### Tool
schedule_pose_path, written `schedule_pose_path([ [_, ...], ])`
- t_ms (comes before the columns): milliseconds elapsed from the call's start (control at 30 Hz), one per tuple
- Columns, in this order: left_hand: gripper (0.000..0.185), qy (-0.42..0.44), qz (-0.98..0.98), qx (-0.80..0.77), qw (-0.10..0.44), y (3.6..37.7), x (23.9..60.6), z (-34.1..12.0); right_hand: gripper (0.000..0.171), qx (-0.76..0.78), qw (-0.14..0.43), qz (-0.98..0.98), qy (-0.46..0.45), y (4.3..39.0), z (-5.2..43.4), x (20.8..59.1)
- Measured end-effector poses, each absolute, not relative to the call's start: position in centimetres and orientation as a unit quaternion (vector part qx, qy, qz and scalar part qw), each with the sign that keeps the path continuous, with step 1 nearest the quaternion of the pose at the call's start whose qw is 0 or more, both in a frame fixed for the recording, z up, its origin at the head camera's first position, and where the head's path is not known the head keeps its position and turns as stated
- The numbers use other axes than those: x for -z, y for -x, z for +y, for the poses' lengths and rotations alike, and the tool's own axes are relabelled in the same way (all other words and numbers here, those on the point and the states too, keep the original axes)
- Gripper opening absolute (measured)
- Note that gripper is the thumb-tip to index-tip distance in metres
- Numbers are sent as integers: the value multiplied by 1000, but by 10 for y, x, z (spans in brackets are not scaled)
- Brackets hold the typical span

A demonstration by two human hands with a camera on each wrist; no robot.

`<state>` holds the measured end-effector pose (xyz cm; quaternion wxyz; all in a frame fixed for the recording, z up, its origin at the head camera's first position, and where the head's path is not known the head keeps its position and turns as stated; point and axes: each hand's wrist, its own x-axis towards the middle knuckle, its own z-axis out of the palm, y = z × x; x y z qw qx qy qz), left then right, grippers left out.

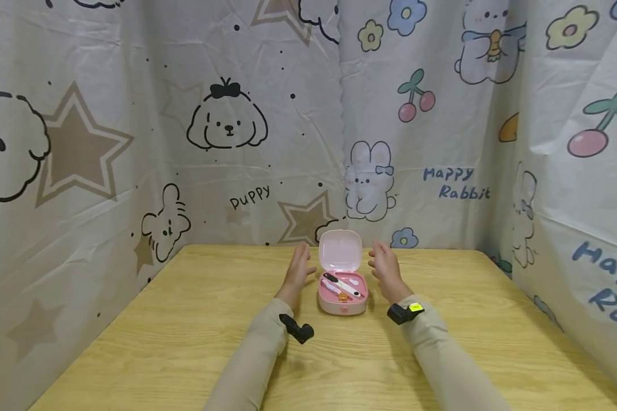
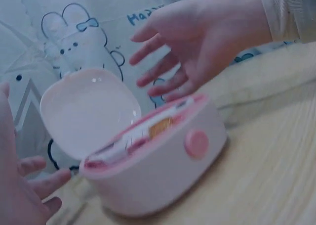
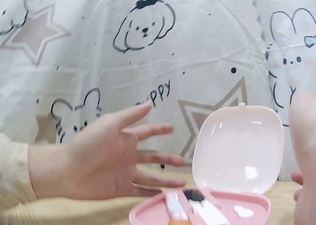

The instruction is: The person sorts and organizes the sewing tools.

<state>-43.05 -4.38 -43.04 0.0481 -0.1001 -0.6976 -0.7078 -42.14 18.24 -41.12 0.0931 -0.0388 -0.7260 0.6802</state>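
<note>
Both hands, left [image 1: 299, 267] and right [image 1: 384, 267], were held spread beside the open case [image 1: 341, 283], untouched; a careless nudge could have spilled its tools [image 1: 343, 284].

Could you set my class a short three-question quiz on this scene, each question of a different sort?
1. True or false: the pink case has its lid raised.
2. Where are the left hand and right hand? A: either side of the case, B: inside it, C: under the table.
3. Fill in: the round button on the case front is ____.

Key: 1 true. 2 A. 3 pink.
</note>
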Motion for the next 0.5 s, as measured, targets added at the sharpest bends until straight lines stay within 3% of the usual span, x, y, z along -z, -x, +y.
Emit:
schedule_pose_path([
  [233, 78, 65, -728, 682, 42, 439, 410, -25, 63, -744, 15, -666, 59, 426, 176, 397],
  [500, 86, 92, -714, 694, -25, 448, 404, -22, 70, -714, -25, -698, 53, 428, 168, 395],
])
